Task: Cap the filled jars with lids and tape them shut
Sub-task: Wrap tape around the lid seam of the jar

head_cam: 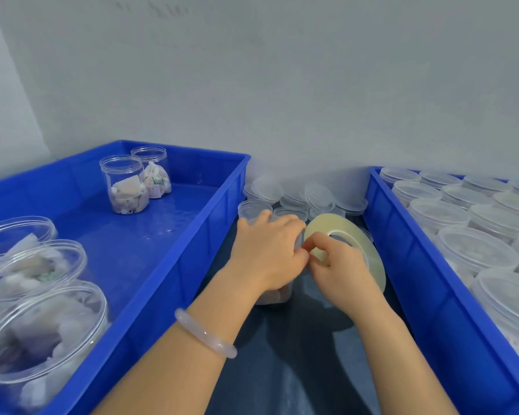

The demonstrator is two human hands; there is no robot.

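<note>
On the left, open filled jars (pixel 129 187) are standing in a blue bin (pixel 174 256). Beside it, the left hand (pixel 267 250) is gripping a jar (pixel 274 296) on the dark table (pixel 297 354), and the right hand (pixel 342 271) is pinching the tape roll (pixel 360 235) against it.

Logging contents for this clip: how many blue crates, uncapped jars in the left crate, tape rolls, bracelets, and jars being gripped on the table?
Blue crates: 2
Uncapped jars in the left crate: 5
Tape roll, held by the right hand: 1
Jar on the table, gripped by the left hand: 1
Bracelet: 1
Total: 10
</note>
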